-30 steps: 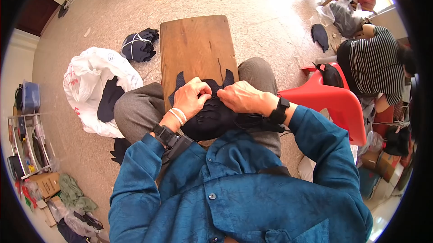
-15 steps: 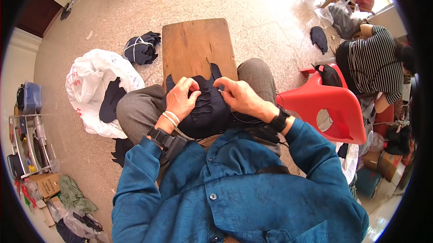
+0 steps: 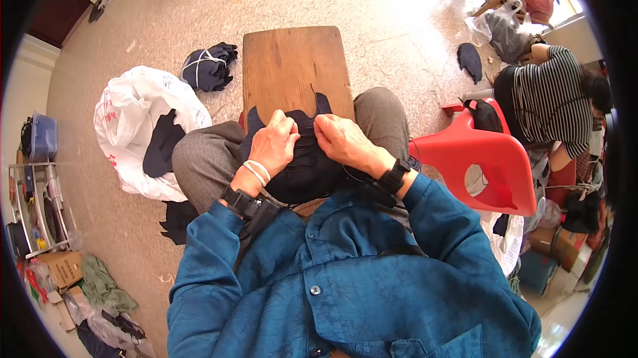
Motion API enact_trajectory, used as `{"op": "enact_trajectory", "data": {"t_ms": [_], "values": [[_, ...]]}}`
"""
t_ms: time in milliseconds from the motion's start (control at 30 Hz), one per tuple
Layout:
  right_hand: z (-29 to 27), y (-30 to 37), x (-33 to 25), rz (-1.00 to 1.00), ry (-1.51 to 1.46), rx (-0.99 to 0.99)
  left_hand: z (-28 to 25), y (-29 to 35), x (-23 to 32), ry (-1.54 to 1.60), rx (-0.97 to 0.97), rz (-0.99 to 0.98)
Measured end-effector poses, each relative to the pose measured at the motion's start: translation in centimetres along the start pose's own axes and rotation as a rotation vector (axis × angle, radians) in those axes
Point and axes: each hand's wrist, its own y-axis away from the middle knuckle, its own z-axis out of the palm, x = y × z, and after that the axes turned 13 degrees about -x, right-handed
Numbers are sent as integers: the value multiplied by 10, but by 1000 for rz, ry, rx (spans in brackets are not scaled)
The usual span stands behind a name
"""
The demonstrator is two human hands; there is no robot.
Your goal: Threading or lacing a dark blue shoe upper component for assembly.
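A dark navy shoe upper (image 3: 302,182) of textured cloth lies across my lap, its two pointed ends reaching onto a wooden board (image 3: 296,59). Thin black lace (image 3: 304,152) crosses its middle in several rows. My left hand (image 3: 274,140) is closed at the left side of the lacing, and my right hand (image 3: 342,140) is closed at the right side. Both seem to grip the lace, though the curled fingers hide most of what they pinch. White bands circle my left wrist, and black devices are strapped on both wrists.
Left of my knee stands a white sack (image 3: 146,92) with dark cloth pieces (image 3: 163,145). A tied navy bundle (image 3: 209,69) lies beside the board. On the right are a red plastic chair (image 3: 478,158) and a person in a striped top (image 3: 555,95); another person (image 3: 537,2) sits farther back.
My hands have turned and curled tighter, from spread fingertips into closed grips beside the lacing. The right hand has shifted slightly left. The shoe upper stays in my lap.
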Motion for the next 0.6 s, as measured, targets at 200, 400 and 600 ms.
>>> {"op": "enact_trajectory", "data": {"t_ms": [200,400,600], "values": [[1,-2,-1,28,59,-39,-3,0,-7,-4,-6,31],[1,9,-1,-4,38,38,-12,26,-16,110,119,-33],[-4,11,-4,14,50,11,-10,33,-12,47,160,-56]]}}
